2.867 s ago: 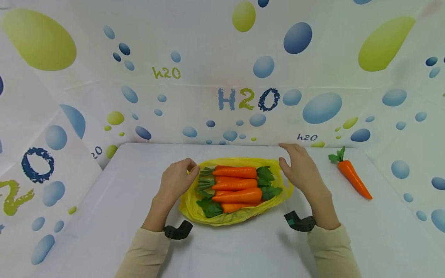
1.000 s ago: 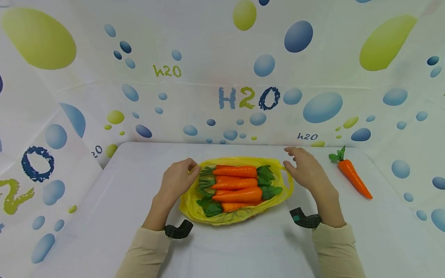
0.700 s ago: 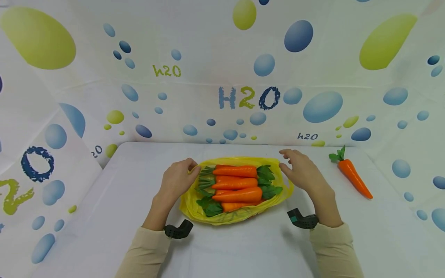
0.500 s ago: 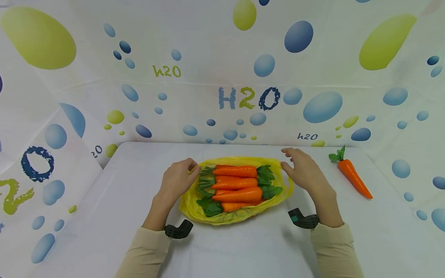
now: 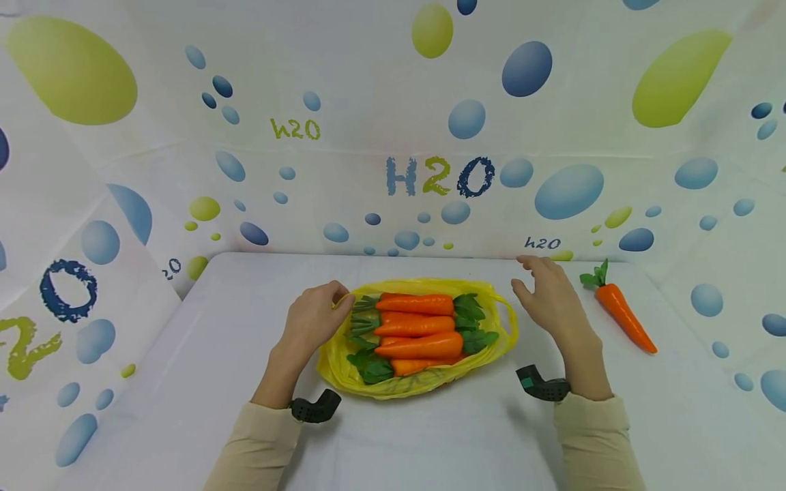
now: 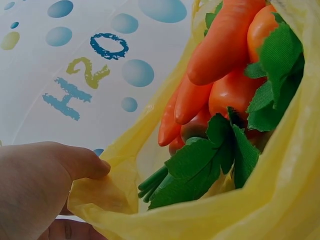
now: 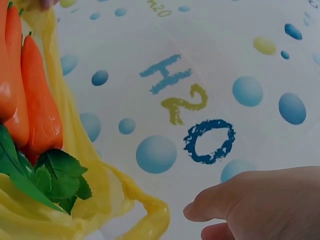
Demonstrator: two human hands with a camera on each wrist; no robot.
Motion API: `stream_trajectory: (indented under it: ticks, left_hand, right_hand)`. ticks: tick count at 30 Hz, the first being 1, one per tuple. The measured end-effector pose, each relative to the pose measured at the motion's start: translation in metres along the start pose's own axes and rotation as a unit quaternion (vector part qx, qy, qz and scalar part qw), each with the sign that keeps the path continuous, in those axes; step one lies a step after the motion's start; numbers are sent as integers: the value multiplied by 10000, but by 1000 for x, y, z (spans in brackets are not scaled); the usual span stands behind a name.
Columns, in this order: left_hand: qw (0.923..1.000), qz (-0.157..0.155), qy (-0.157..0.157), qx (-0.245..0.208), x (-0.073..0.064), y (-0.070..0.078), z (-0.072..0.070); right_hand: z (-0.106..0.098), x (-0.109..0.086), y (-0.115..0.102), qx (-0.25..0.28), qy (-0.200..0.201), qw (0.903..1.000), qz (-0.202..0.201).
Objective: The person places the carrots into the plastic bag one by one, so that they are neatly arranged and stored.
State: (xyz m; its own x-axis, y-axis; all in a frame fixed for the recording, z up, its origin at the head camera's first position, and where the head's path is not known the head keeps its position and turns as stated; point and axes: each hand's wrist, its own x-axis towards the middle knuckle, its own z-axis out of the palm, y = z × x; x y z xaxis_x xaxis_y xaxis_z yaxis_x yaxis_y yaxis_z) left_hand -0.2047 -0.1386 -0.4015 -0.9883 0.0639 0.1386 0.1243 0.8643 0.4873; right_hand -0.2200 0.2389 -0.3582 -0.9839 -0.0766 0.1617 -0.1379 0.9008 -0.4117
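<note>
A yellow plastic bag (image 5: pixel 405 390) lies on the table with its mouth spread wide. Several orange carrots (image 5: pixel 424 346) with green leafy tops rest inside it. My left hand (image 5: pixel 310 317) pinches the bag's left edge; in the left wrist view the thumb (image 6: pixel 87 162) presses on the yellow film, the other fingers beneath it. On the other side, my right hand (image 5: pixel 555 300) hovers just right of the bag's handle loop (image 5: pixel 513 327), fingers apart and holding nothing. The right wrist view shows a gap between its fingertips and that loop.
A single carrot (image 5: pixel 626 317) with leaves lies on the white-covered table (image 5: pixel 417 450) at the far right, beyond my right hand. A white sheet (image 5: pixel 356 198) printed with blue and green drops and "H2O" hangs behind the table.
My right hand has shifted right, away from the bag's handle loop, after hovering close by it. The left hand, the bag and the carrots have stayed put.
</note>
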Motion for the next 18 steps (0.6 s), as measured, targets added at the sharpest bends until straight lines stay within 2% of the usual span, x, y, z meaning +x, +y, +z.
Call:
stream_trajectory:
  ticks: [8, 13, 18]
  left_hand:
    - [10000, 34, 33, -18, -1, 0, 0]
    - [10000, 58, 55, -6, -1, 0, 0]
    - [10000, 29, 57, -5, 0, -1, 1]
  right_hand:
    - [-1, 2, 14, 57, 245, 9993, 270]
    - [-2, 1, 17, 51, 250, 9986, 466]
    - [-2, 1, 11, 66, 380, 9987, 343]
